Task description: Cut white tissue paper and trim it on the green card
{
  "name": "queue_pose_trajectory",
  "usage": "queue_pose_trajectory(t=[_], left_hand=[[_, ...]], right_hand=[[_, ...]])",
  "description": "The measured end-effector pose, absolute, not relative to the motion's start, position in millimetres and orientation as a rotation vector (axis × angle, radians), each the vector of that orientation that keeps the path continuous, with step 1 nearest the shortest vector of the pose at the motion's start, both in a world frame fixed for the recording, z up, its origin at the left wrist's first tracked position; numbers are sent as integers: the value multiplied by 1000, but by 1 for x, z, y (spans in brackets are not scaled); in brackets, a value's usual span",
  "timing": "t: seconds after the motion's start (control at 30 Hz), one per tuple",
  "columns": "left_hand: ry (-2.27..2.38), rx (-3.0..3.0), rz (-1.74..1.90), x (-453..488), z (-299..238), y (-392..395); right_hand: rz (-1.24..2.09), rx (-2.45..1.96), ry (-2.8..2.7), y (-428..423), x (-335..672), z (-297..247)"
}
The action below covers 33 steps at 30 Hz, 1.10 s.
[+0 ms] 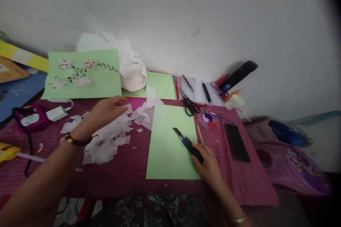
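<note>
My right hand (207,163) is closed round the handle of a dark utility knife (186,142) with blue trim. The knife's tip rests on a blank light green sheet (170,156) lying on the red checked tablecloth (128,173). My left hand (106,110) reaches over a heap of torn white tissue paper pieces (109,138), fingers bent and touching the top pieces. A thin wooden stick (200,134) lies just right of the green sheet.
A green sheet painted with blossoms (82,74) leans at the back left beside crumpled white paper (133,71). Black scissors (190,105), pens, a paint palette (208,120) and a black phone (236,142) lie to the right. A purple device (32,118) sits left.
</note>
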<state>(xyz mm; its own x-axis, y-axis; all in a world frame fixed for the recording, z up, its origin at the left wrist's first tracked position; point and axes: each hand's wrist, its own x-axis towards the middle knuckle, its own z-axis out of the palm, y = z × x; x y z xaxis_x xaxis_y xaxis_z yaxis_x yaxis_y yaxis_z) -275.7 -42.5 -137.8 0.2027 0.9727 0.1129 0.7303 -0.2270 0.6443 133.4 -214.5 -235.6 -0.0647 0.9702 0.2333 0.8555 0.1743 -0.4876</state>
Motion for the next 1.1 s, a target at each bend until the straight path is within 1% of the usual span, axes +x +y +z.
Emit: queue_pose_trajectory(t=[0.07,0.13,0.27,0.33,0.4,0.47,0.57,0.67,0.77,0.83,0.87,0.93,1.03,1.1], left_hand=[[1705,2375,531,-254,-137,-46],[1691,2632,396,-225,-137,-58],[1142,3037,91,-167,-153,-89],[1026,3120,-81,-149,-167,-98],[993,3115,-180,-142,-179,-98],[1075,3006,-145,-141,-187,-89],[1319,2814,-21,-147,-188,-72],[1562,2561,277,-155,-182,-63],[1637,2271,591,-162,-175,-72],[1589,2239,638,-163,-170,-87],[1518,2261,651,-162,-169,-97],[1226,2379,628,-160,-167,-118],[616,2634,363,-156,-170,-147],[404,2714,176,-157,-176,-162]], right_hand=[[309,-1726,-1946,-215,131,-234],[315,-1736,-1932,-217,129,-233],[324,-1735,-1896,-219,127,-235],[333,-1721,-1861,-220,126,-237],[345,-1701,-1814,-221,126,-240],[343,-1674,-1762,-221,126,-241],[332,-1649,-1679,-222,130,-237],[329,-1657,-1598,-227,142,-227],[288,-1689,-1541,-236,158,-221],[244,-1731,-1518,-243,168,-222],[219,-1761,-1508,-247,173,-223],[171,-1825,-1493,-254,182,-228],[108,-1919,-1491,-263,190,-235],[84,-1967,-1502,-267,192,-238]])
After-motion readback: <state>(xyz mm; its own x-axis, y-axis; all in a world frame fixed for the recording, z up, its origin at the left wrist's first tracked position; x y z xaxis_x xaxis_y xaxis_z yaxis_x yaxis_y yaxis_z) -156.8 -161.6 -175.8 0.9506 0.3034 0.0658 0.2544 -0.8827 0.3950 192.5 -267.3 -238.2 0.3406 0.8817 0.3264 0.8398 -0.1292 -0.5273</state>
